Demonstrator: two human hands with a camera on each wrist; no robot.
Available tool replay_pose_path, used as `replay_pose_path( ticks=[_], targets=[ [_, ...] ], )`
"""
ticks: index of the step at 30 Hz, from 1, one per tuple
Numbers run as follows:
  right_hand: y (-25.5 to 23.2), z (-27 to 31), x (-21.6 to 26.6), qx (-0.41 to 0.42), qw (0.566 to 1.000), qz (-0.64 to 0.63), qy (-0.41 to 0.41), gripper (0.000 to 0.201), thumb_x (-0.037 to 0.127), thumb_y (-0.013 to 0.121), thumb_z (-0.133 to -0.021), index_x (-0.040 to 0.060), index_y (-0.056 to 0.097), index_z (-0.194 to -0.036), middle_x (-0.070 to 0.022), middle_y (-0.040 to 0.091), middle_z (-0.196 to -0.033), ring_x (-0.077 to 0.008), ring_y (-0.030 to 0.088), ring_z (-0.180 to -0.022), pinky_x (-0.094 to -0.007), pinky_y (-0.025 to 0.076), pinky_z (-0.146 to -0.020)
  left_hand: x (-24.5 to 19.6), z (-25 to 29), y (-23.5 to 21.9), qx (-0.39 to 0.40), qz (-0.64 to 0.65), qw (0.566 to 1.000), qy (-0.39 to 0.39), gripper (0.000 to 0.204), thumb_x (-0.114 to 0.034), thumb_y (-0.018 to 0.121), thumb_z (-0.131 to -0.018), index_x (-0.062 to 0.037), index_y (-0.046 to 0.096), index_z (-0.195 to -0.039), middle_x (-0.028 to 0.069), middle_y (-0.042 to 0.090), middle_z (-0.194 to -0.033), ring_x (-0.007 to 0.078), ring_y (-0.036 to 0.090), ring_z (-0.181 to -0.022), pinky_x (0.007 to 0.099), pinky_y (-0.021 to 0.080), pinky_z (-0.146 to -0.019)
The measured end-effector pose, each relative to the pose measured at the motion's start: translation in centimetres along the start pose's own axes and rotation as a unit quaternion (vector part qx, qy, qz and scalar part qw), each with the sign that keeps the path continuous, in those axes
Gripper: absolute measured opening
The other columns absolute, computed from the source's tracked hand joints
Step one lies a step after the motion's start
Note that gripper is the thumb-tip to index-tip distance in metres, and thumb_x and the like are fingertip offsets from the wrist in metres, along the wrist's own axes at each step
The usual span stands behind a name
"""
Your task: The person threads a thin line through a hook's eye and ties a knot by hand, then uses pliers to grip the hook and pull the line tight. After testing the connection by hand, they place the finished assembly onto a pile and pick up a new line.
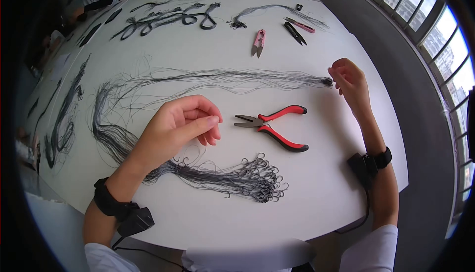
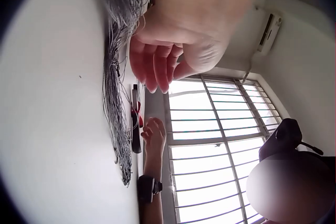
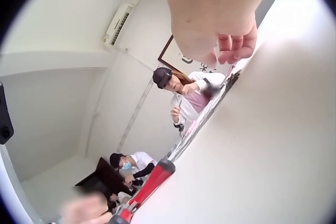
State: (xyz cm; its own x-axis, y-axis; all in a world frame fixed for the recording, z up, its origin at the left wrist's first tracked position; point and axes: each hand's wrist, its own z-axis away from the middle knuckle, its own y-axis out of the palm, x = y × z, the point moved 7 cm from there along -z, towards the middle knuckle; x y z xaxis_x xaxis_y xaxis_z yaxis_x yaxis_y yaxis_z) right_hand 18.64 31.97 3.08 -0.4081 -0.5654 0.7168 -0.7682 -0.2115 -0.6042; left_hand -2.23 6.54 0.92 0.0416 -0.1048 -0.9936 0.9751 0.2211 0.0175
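My left hand [image 1: 180,123] hovers over the near part of the table, fingers loosely bent and nothing visible in them. Below it runs a thick bundle of dark thin lines [image 1: 208,175], bound near its middle and ending in a cluster of fishing hooks [image 1: 264,178]. My right hand [image 1: 350,81] is at the right, fingers loosely curled, fingertips right beside a small dark knot of hooks [image 1: 326,81]. Long lines [image 1: 237,78] stretch from that knot leftward across the table. Between the hands lie red-and-black pliers [image 1: 269,123], jaws parted and pointing left.
Pink thread snips [image 1: 258,43], black snips [image 1: 295,33] and another pink pair [image 1: 300,24] lie farther back. More dark line bundles [image 1: 170,19] are at the back and left [image 1: 64,113]. Other people [image 3: 186,90] sit round the white table [image 1: 336,183]. Barred windows [image 1: 425,19] stand at right.
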Motion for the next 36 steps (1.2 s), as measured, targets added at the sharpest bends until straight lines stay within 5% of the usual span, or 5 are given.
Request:
replay_pose_path(
  ticks=[5, 8, 11, 17, 36],
  targets=[
    [4.8, 4.6, 9.2, 0.199, 0.959, -0.010, -0.203, 0.001, 0.006, 0.063, -0.079, 0.0053, 0.063, -0.079, -0.0013, 0.062, -0.072, -0.0121, 0.056, -0.069, -0.0259, 0.043, -0.062, -0.4, 0.1, 1.9, 0.062, -0.157, 0.984, 0.062, 0.007, -0.004, 0.063, -0.080, -0.0010, 0.060, -0.087, 0.0028, 0.061, -0.079, 0.0094, 0.058, -0.074, 0.0230, 0.046, -0.069],
    [6.5, 7.5, 12.3, 0.265, 0.910, -0.015, -0.318, 0.015, 0.002, 0.070, -0.068, 0.0090, 0.065, -0.080, -0.0024, 0.061, -0.077, -0.0182, 0.054, -0.078, -0.0302, 0.044, -0.067, -0.8, 0.4, 2.6, 0.084, -0.258, 0.956, 0.115, 0.008, -0.005, 0.066, -0.077, -0.0027, 0.062, -0.084, 0.0025, 0.061, -0.078, 0.0107, 0.057, -0.075, 0.0243, 0.045, -0.069],
    [7.5, 9.0, 13.3, 0.316, 0.883, -0.028, -0.346, 0.021, 0.005, 0.074, -0.063, 0.0109, 0.065, -0.080, -0.0026, 0.060, -0.079, -0.0210, 0.052, -0.080, -0.0309, 0.044, -0.068, -1.2, 0.9, 3.3, 0.101, -0.345, 0.910, 0.208, 0.014, -0.012, 0.072, -0.071, -0.0053, 0.064, -0.079, 0.0031, 0.061, -0.076, 0.0191, 0.053, -0.077, 0.0304, 0.043, -0.072],
    [8.5, 10.5, 13.5, 0.335, 0.866, 0.002, -0.371, 0.024, 0.010, 0.077, -0.059, 0.0120, 0.064, -0.078, -0.0010, 0.058, -0.082, -0.0215, 0.049, -0.079, -0.0321, 0.044, -0.071, -1.2, 1.5, 3.8, 0.094, -0.375, 0.883, 0.267, 0.012, -0.014, 0.071, -0.070, -0.0068, 0.064, -0.076, 0.0018, 0.060, -0.072, 0.0187, 0.053, -0.075, 0.0309, 0.042, -0.076],
    [8.7, 11.2, 13.8, 0.338, 0.872, -0.034, -0.354, 0.015, 0.004, 0.070, -0.067, 0.0081, 0.062, -0.078, -0.0034, 0.057, -0.068, -0.0209, 0.055, -0.069, -0.0332, 0.042, -0.071, -0.3, 1.9, 4.8, 0.134, -0.382, 0.883, 0.237, 0.009, -0.014, 0.068, -0.073, -0.0076, 0.063, -0.077, -0.0013, 0.058, -0.065, 0.0156, 0.053, -0.071, 0.0303, 0.038, -0.076]
  ],
)
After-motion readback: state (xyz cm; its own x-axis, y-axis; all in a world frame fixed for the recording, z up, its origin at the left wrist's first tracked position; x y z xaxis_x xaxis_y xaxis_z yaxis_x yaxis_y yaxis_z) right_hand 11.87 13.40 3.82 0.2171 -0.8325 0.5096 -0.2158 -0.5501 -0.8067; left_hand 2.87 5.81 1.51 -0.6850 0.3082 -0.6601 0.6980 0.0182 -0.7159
